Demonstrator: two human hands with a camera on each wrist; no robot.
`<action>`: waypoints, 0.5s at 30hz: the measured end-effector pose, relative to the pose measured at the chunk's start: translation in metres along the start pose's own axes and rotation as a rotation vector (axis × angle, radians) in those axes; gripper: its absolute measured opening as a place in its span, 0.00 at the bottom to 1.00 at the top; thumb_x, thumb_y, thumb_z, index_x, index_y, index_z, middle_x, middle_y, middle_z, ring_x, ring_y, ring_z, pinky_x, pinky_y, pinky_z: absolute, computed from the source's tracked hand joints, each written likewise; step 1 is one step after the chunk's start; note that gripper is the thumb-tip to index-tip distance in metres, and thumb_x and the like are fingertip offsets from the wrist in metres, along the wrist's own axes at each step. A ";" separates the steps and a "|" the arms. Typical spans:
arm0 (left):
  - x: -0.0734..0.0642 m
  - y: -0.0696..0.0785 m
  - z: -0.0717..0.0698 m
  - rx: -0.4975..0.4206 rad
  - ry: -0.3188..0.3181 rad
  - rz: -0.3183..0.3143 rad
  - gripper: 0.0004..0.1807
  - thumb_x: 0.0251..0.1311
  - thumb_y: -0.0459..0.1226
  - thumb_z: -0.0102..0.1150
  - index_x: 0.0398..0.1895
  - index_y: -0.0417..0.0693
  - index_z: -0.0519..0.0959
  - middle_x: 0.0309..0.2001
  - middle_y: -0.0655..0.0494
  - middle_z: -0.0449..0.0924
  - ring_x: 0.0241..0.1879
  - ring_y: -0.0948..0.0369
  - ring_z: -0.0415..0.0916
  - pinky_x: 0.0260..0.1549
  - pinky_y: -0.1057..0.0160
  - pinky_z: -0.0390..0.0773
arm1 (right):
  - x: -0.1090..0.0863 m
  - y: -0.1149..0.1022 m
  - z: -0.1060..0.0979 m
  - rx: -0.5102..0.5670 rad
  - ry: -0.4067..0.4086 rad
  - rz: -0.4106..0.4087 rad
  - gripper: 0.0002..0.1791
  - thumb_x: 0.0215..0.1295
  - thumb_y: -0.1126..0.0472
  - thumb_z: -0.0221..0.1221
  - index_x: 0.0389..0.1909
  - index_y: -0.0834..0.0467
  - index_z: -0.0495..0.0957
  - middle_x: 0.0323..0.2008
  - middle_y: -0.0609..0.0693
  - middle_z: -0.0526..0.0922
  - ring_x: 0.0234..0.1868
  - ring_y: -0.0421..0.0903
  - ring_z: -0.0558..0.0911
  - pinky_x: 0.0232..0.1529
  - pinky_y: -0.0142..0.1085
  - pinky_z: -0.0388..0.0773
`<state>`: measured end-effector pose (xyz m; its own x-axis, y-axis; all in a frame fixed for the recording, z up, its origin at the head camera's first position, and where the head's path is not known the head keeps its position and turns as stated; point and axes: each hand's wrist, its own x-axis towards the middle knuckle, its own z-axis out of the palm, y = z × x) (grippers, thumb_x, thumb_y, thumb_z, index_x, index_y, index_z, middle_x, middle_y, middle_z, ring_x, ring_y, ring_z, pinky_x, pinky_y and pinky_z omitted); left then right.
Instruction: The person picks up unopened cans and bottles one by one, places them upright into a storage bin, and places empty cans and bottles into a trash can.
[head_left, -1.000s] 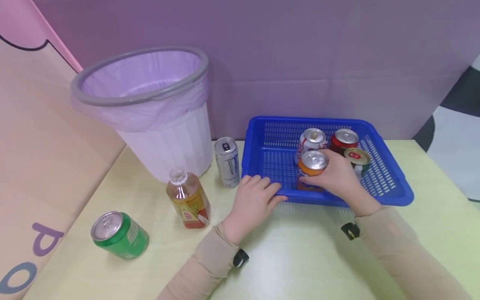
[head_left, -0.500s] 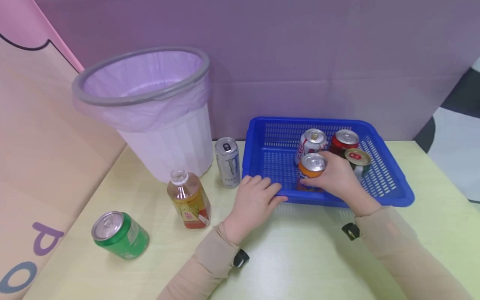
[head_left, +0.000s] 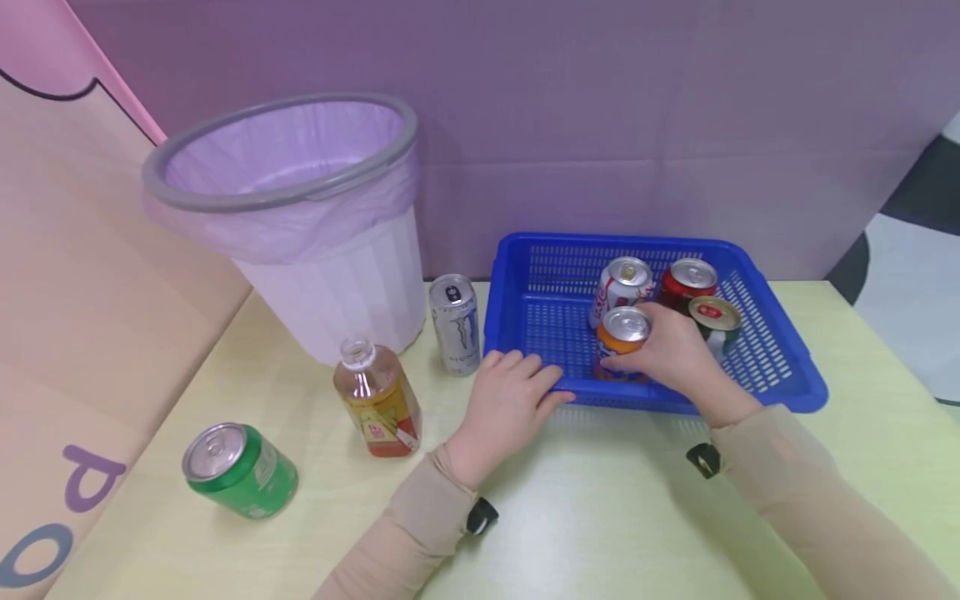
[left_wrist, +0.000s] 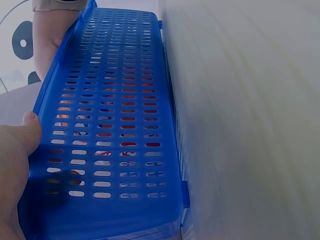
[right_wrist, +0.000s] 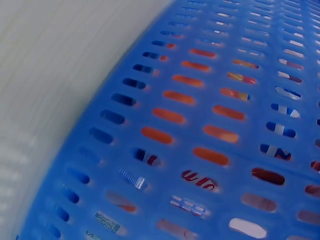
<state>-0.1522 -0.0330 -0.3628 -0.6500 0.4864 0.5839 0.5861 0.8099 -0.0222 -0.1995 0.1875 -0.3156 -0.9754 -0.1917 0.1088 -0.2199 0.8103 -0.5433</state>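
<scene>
An orange soda can [head_left: 621,337] stands in the front part of the blue plastic basket [head_left: 806,379]. My right hand [head_left: 675,354] grips it from the right, thumb in front. Behind it are a white can [head_left: 624,283] and a red can [head_left: 687,283]; a dark green can [head_left: 716,321] with a gold top is on the right, partly covered by the hand. My left hand [head_left: 506,408] holds the basket's front left rim, fingers over the edge; its thumb [left_wrist: 30,134] shows outside the wall in the left wrist view. The right wrist view shows orange through the basket wall's slots.
On the table [head_left: 600,517], left of the basket, stand a silver energy drink can [head_left: 455,329], a plastic bottle [head_left: 378,404] with reddish drink, and a green can [head_left: 243,473]. A white bin [head_left: 352,275] with a purple liner stands at the back left.
The orange can has come down slightly inside the basket with my right hand around it. My left hand stays at the rim, and the other things have not moved.
</scene>
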 end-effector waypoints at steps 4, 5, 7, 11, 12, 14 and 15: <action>0.000 0.000 0.001 0.004 0.006 0.006 0.16 0.61 0.56 0.54 0.39 0.58 0.82 0.32 0.63 0.80 0.32 0.62 0.72 0.35 0.64 0.65 | 0.002 0.002 0.000 0.014 -0.023 0.034 0.39 0.42 0.54 0.74 0.53 0.70 0.70 0.46 0.68 0.80 0.44 0.61 0.80 0.46 0.53 0.76; 0.000 0.000 0.001 0.003 0.008 0.007 0.16 0.61 0.56 0.54 0.39 0.58 0.82 0.32 0.63 0.80 0.32 0.62 0.72 0.35 0.64 0.65 | 0.003 0.002 0.000 0.017 -0.028 0.043 0.40 0.42 0.54 0.74 0.53 0.70 0.70 0.46 0.68 0.79 0.44 0.61 0.80 0.46 0.53 0.76; 0.000 0.000 0.001 0.001 0.011 0.008 0.16 0.61 0.56 0.54 0.38 0.58 0.82 0.31 0.63 0.79 0.32 0.62 0.72 0.35 0.63 0.65 | 0.004 0.003 0.000 0.018 -0.033 0.054 0.40 0.42 0.53 0.74 0.54 0.70 0.70 0.47 0.68 0.79 0.46 0.62 0.80 0.47 0.54 0.75; 0.000 0.000 0.001 -0.001 0.006 0.005 0.16 0.61 0.56 0.54 0.39 0.58 0.82 0.31 0.63 0.80 0.32 0.62 0.72 0.35 0.63 0.65 | 0.007 0.003 0.001 0.014 -0.040 0.069 0.40 0.44 0.53 0.73 0.55 0.70 0.69 0.49 0.68 0.78 0.49 0.63 0.78 0.50 0.56 0.73; 0.000 0.000 0.001 -0.003 0.004 0.003 0.16 0.61 0.56 0.54 0.39 0.58 0.82 0.31 0.63 0.80 0.32 0.62 0.72 0.35 0.63 0.65 | 0.007 0.003 0.000 0.014 -0.041 0.072 0.40 0.44 0.53 0.73 0.55 0.70 0.69 0.49 0.68 0.78 0.49 0.63 0.78 0.50 0.56 0.72; 0.000 0.000 0.000 -0.004 -0.001 -0.001 0.16 0.61 0.56 0.53 0.39 0.58 0.82 0.32 0.63 0.80 0.32 0.62 0.72 0.36 0.64 0.65 | 0.007 0.003 0.000 0.013 -0.043 0.076 0.40 0.44 0.53 0.73 0.55 0.70 0.69 0.49 0.68 0.78 0.49 0.63 0.78 0.51 0.56 0.72; 0.000 0.000 0.000 -0.005 -0.003 -0.004 0.16 0.61 0.56 0.54 0.39 0.58 0.82 0.32 0.63 0.80 0.32 0.62 0.72 0.36 0.64 0.65 | 0.007 0.003 0.000 0.013 -0.044 0.076 0.40 0.44 0.53 0.73 0.56 0.70 0.68 0.49 0.69 0.78 0.49 0.64 0.78 0.51 0.56 0.72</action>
<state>-0.1521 -0.0329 -0.3630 -0.6542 0.4839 0.5813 0.5856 0.8105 -0.0156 -0.2074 0.1880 -0.3167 -0.9876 -0.1542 0.0296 -0.1442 0.8160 -0.5597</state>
